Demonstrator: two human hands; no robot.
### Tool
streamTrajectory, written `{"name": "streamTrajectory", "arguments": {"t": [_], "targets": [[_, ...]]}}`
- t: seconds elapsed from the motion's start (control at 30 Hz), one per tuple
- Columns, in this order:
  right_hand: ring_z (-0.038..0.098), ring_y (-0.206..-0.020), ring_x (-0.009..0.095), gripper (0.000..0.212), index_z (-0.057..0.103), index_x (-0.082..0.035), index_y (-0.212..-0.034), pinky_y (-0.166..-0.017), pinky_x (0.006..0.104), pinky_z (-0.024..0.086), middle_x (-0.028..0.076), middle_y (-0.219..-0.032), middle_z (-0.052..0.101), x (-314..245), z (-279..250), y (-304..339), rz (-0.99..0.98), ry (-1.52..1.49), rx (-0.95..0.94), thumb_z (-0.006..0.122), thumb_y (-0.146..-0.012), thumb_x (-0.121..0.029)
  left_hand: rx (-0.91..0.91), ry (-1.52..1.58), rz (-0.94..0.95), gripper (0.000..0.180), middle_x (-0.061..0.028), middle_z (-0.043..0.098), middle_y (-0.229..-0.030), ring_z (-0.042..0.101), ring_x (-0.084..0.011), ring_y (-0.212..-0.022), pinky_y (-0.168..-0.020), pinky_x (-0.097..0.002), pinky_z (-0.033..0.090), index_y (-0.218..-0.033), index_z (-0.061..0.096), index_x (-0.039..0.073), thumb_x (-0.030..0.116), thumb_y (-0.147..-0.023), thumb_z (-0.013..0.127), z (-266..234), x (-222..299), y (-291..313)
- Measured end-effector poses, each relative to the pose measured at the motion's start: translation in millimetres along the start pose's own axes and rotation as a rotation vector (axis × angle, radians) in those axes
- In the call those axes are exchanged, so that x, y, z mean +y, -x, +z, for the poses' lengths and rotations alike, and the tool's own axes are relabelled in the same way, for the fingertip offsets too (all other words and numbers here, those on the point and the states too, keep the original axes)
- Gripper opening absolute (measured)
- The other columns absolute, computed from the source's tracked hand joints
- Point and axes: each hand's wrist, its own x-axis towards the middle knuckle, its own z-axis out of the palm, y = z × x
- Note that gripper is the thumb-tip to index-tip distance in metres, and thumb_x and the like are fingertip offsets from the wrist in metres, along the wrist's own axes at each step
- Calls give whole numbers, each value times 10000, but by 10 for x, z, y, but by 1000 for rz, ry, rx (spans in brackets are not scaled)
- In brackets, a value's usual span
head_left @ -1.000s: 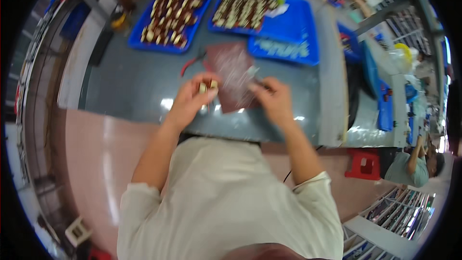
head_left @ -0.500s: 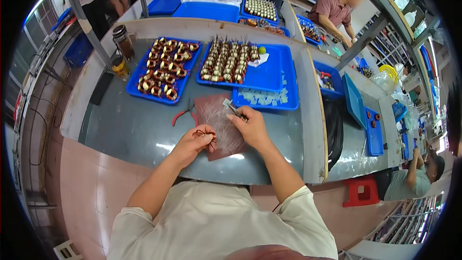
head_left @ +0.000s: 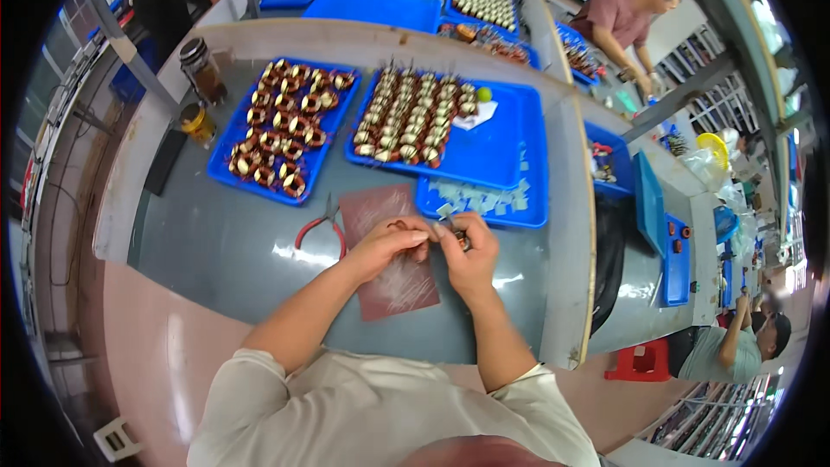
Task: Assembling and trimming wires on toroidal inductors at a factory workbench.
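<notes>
Over a brown-red scratched mat (head_left: 399, 292) my two hands have come together, fingertips close to touching. My left hand (head_left: 391, 251) is closed on a small copper-wire coil (head_left: 399, 226), mostly hidden by the fingers. My right hand (head_left: 472, 255) is closed round a slim metal tool that looks like tweezers (head_left: 451, 222). A small pale square piece (head_left: 444, 210) shows at the tool's tip. Left of the mat lie red-handled pliers (head_left: 322, 229), their jaws pointing away from me.
A blue tray (head_left: 303, 194) of wound coils stands at the left. Another blue tray (head_left: 493, 151) bears rows of coils and a green ball (head_left: 484, 94); it overlaps a blue tray (head_left: 538, 207) of pale squares. A jar (head_left: 197, 124) and dark bottle (head_left: 203, 69) stand far left. Co-workers sit beyond.
My left hand has moved right and up with the coil, toward my right hand. The right hand has shifted slightly right and nearer, still holding the tool. The whole view has shifted a little.
</notes>
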Motion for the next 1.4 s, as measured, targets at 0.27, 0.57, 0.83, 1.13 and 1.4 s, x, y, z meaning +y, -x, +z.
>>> {"name": "streamTrajectory", "arguments": {"t": [0.27,0.57,0.83,1.13,1.4], "targets": [[650,-703,232,161,668,10,-900,-624,333,497,132,-861,680,0,-6,1,-8,23,-58,810,-835,-27,170,-52,63,248,-4,684,-972,585,-61,-798,-673,-207,468,-1140,716,26,110,-909,751,-112,110,-37],[654,-702,268,160,683,4,-885,-622,346,503,128,-863,675,-15,63,43,39,63,-140,821,-822,-47,208,-308,338,157,-59,686,-1016,634,-125,-900,-781,-256,521,-1044,752,-21,27,-896,772,-69,242,22],[658,-714,279,165,680,4,-884,-637,356,510,125,-862,669,-1,100,32,71,105,-141,820,-827,-61,230,-476,357,123,-74,689,-994,643,-143,-860,-737,-282,514,-994,738,-29,25,-889,773,-20,336,54],[649,-692,283,181,667,0,-856,-616,361,503,127,-838,662,16,116,70,49,117,-173,827,-826,-77,361,-776,610,128,-114,695,-940,666,-195,-835,-724,-313,527,-965,722,-24,33,-864,776,19,373,84],[651,-711,312,184,671,0,-859,-627,385,509,129,-846,660,-10,135,79,19,139,-180,834,-808,-69,393,-787,569,97,-118,694,-914,671,-210,-790,-694,-311,526,-910,710,-29,30,-858,767,58,362,121]]}}
